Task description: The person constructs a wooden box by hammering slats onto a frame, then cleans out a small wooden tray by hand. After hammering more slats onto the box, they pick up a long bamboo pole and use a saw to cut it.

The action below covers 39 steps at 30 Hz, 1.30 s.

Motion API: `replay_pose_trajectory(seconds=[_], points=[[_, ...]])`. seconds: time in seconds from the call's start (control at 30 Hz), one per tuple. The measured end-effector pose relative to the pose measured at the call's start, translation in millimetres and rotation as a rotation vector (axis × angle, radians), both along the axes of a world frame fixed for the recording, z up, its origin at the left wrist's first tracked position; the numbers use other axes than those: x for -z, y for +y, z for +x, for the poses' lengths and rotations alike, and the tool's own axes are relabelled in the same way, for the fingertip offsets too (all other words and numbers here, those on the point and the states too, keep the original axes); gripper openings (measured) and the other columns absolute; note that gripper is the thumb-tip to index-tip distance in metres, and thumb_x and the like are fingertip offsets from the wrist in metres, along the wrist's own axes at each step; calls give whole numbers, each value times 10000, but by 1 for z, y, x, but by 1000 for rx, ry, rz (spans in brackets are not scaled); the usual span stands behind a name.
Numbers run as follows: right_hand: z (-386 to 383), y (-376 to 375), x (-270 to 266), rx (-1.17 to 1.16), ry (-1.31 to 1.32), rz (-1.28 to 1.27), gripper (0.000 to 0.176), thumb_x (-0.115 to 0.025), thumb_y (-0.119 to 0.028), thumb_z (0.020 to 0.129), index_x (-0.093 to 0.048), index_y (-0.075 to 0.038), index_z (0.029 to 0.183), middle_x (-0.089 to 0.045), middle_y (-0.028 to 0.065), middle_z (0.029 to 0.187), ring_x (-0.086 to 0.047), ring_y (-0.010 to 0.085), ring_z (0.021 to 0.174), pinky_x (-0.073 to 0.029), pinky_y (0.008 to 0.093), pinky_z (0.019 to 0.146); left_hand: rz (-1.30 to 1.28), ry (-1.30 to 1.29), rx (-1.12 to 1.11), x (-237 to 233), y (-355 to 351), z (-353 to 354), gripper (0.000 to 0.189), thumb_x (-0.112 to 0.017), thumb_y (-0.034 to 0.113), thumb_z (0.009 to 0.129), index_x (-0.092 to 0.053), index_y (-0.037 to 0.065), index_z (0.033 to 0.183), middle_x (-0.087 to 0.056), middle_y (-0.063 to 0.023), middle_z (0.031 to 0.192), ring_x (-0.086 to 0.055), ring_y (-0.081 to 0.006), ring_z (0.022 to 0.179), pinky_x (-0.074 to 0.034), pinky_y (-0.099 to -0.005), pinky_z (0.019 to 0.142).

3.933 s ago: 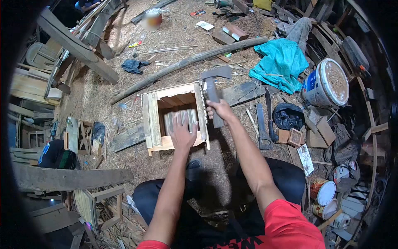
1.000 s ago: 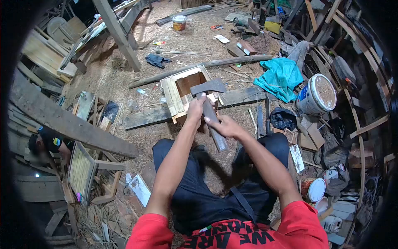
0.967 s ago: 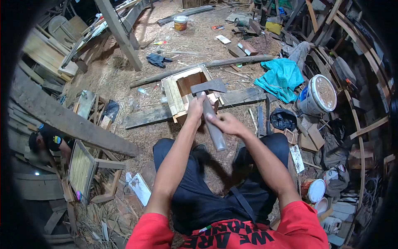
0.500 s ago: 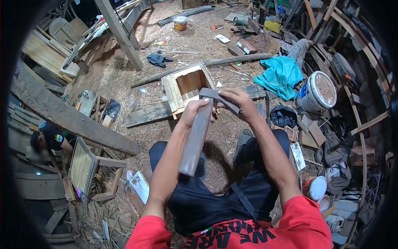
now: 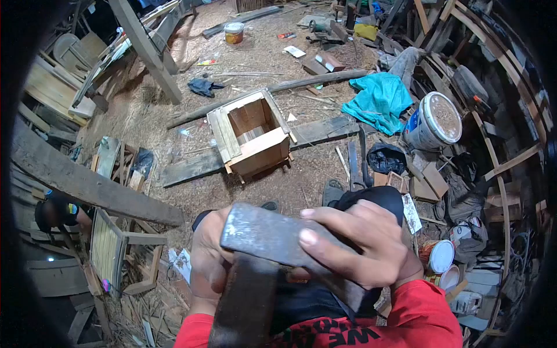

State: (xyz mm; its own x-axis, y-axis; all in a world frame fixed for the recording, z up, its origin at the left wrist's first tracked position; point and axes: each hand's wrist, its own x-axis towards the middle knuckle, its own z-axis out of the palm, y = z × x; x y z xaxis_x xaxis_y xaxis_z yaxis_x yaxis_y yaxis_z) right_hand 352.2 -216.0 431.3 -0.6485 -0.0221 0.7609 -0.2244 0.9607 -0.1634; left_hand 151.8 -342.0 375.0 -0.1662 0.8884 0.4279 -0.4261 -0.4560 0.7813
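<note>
Close to the camera is a grey, worn block-like head (image 5: 272,238), joined to a thick dark bar (image 5: 245,296) that runs down toward my lap. My right hand (image 5: 362,243) grips the head's right part, its fingers bent over the top. Behind the head's left end, my left hand (image 5: 212,243) is closed round the bar, its fingers partly hidden. Beyond my hands an open wooden box (image 5: 255,155) sits on the ground, on or against a dark plank (image 5: 194,168).
A teal cloth (image 5: 380,101), a large white bucket (image 5: 438,119) and a black bag (image 5: 387,159) lie at the right. A slanted beam (image 5: 93,180) and a co-worker (image 5: 61,214) are at the left. A long pole (image 5: 319,80) crosses behind the box.
Both hands have brought the tool up much closer to the camera, its head now large in view. The box shows more fully, and the scene has shifted slightly left.
</note>
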Motion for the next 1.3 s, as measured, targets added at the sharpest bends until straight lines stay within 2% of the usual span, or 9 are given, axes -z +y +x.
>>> replay_pose_trajectory(seconds=[0.13,0.3,0.47,0.57,0.67,0.77,0.9,1.07,1.3], points=[[6,0,5,3,-5,-137,542,-851,-255,709,-680,-25,1169,-676,194,1031,-624,178,629,-468,260,512,23,57,83,-15,2,5,516,-724,446,817,-602,20,554,-693,-181,754,-703,-342,766,-512,-418,805],[6,17,31,55,69,-117,565,-845,-314,715,-659,-40,1173,-680,190,1023,-643,215,660,-499,297,548,91,348,203,-12,21,-6,513,-542,392,965,-584,12,623,-569,-128,605,-583,-312,582,-426,-399,609],[-1,37,62,40,124,-99,527,-842,-285,727,-663,-33,1154,-691,186,1005,-662,239,683,-495,295,548,192,502,174,22,53,-21,498,-550,354,972,-492,64,571,-454,-58,515,-472,-214,468,-343,-351,496],[-14,79,105,76,113,-21,464,-840,-194,721,-692,-45,1136,-698,168,1055,-671,270,813,-519,339,676,126,674,94,45,78,-36,521,-560,389,975,-501,78,561,-446,-35,503,-454,-148,461,-332,-319,472],[-31,117,139,218,78,-90,451,-814,-150,736,-695,-74,1165,-687,135,1139,-665,277,953,-502,336,752,-381,280,21,87,111,-44,487,-527,433,994,-627,52,709,-588,2,618,-529,-124,527,-419,-274,522],[-56,146,155,297,61,-90,418,-798,-178,763,-704,-103,1163,-687,106,1157,-663,255,976,-462,349,809,-604,-6,149,65,127,-46,455,-462,372,1012,-595,-56,1089,-680,-151,792,-685,-204,710,-561,-298,683],[-80,160,176,424,60,-131,409,-791,-265,785,-703,-139,1164,-674,77,1180,-631,267,1051,-427,388,896,-546,132,-86,108,163,-66,448,-498,379,993,-650,-42,979,-698,-153,839,-683,-214,681,-560,-337,597],[-94,167,189,624,74,-323,490,-784,-152,756,-635,-82,1217,-594,135,1247,-539,325,1202,-400,435,994,-537,51,-313,128,183,-65,346,-639,273,946,-691,-2,743,-638,3,705,-533,-71,609,-424,-258,575],[-75,161,183,629,102,-477,466,-757,-71,748,-608,-13,1185,-592,185,1198,-569,359,1132,-446,414,988,-480,222,-512,121,176,-75,370,-631,282,957,-700,-9,739,-620,23,696,-493,-49,621,-404,-251,579]])
